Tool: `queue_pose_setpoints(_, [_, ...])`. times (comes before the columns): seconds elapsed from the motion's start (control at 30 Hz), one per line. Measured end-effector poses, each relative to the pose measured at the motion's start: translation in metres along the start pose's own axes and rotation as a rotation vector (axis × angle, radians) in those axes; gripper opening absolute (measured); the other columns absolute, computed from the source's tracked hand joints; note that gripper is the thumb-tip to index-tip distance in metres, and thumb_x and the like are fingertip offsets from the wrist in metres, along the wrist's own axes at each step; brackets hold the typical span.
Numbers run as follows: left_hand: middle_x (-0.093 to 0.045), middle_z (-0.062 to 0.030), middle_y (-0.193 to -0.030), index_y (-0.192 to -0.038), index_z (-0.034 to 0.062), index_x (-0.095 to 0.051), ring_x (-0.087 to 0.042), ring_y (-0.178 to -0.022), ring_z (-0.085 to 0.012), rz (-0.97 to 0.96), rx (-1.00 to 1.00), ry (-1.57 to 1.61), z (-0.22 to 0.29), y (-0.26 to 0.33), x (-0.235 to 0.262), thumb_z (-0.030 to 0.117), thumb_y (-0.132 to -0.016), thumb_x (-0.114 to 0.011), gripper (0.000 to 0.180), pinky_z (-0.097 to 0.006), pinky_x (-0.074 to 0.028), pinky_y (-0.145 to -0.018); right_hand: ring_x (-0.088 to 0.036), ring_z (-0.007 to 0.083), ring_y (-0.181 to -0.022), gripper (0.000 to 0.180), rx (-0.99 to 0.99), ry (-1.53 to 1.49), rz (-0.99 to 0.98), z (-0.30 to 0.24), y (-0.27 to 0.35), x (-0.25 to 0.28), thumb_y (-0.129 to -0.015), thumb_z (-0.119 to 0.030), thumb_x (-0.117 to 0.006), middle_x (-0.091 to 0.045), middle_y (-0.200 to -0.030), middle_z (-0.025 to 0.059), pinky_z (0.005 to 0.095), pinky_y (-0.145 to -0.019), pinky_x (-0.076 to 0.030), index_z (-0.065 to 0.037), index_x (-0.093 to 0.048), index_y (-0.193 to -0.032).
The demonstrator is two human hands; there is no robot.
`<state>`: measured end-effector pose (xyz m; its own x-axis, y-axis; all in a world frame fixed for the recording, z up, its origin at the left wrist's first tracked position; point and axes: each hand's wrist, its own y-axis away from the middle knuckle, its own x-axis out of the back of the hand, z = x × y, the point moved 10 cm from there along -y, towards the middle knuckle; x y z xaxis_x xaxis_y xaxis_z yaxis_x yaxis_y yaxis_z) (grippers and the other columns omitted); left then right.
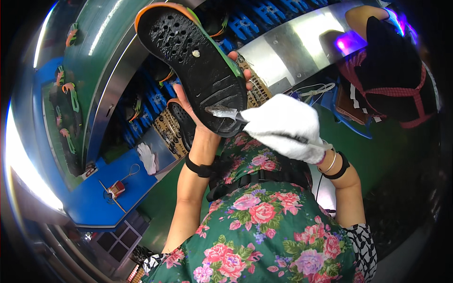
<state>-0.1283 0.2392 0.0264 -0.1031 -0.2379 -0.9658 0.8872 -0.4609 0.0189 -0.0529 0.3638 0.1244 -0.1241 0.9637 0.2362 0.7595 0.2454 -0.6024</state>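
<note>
My bare left hand (189, 107) grips a black shoe sole (200, 78) from beneath, with fingertips showing at its right edge. The sole is tilted up before me; its rim is orange at the toe and green along the side. Holes dot its forefoot, a small pale spot sits among them, and its surface shines in streaks as if wet. In a white glove, my right hand (285, 125) closes round the dark handle of a brush (222, 112). The brush's tip lies against the heel part of the sole.
Another black sole (181, 120) sits by a printed cardboard box (169, 132) behind my left arm. A blue table (89, 198) holds a white glove (147, 158) and a small red container (115, 188). Orange-green shoe pieces (71, 92) lie on the far-left belt. At right is another person (391, 70).
</note>
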Motion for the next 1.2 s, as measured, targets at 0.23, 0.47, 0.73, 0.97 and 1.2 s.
queue_pose_setpoints(0.23, [-0.046,-0.0266,-0.138,-0.149,-0.0046,-0.032,-0.058,-0.113,-0.0435,-0.080,0.105,0.082,-0.008,0.003,-0.009,0.083,-0.081,-0.054,0.113,-0.047,-0.058,-0.092,-0.071,0.0209,-0.079,0.015,-0.259,-0.396,-0.081,0.010,0.008,-0.009,-0.076,-0.005,-0.083,-0.077,-0.093,0.0093,0.0330,-0.071,-0.056,-0.007,-0.079,-0.091])
queue_pose_setpoints(0.47, [-0.046,-0.0313,-0.140,-0.152,-0.0002,-0.034,-0.058,-0.109,-0.0462,0.023,0.279,-0.063,-0.008,0.005,0.003,0.075,-0.085,-0.055,0.103,-0.051,-0.053,-0.090,-0.069,0.0264,-0.082,0.033,0.146,0.099,-0.223,-0.021,0.016,-0.031,-0.081,-0.008,-0.077,-0.074,-0.109,0.0124,0.0358,-0.067,-0.057,-0.009,-0.074,-0.114])
queue_pose_setpoints(0.73, [-0.040,-0.0317,-0.151,-0.155,0.0035,-0.034,-0.056,-0.123,-0.0492,0.166,0.449,-0.207,-0.006,0.013,0.009,0.063,-0.090,-0.057,0.091,-0.061,-0.048,-0.104,-0.071,0.0243,-0.087,0.029,0.202,0.144,-0.312,-0.017,0.010,-0.025,-0.085,-0.011,-0.073,-0.074,-0.114,0.0109,0.0345,-0.070,-0.057,-0.009,-0.075,-0.114])
queue_pose_setpoints(0.97, [-0.068,-0.0213,-0.124,-0.134,-0.0033,-0.058,-0.071,-0.107,-0.0307,0.288,0.456,-0.152,0.012,0.018,0.029,0.029,-0.092,-0.064,0.054,-0.042,-0.057,-0.098,-0.071,0.0229,-0.082,0.028,0.160,-0.063,-0.335,-0.026,0.008,-0.028,-0.080,-0.009,-0.079,-0.075,-0.105,0.0058,0.0335,-0.069,-0.057,-0.013,-0.076,-0.107])
queue_pose_setpoints(1.2, [-0.062,-0.0242,-0.132,-0.140,-0.0014,-0.054,-0.067,-0.113,-0.0358,0.206,0.447,-0.036,0.008,0.013,0.026,0.040,-0.094,-0.060,0.063,-0.048,-0.055,-0.099,-0.071,0.0219,-0.084,0.021,-0.131,-0.248,-0.262,-0.002,-0.006,-0.022,-0.076,-0.004,-0.081,-0.077,-0.100,0.0090,0.0323,-0.073,-0.056,-0.009,-0.079,-0.097])
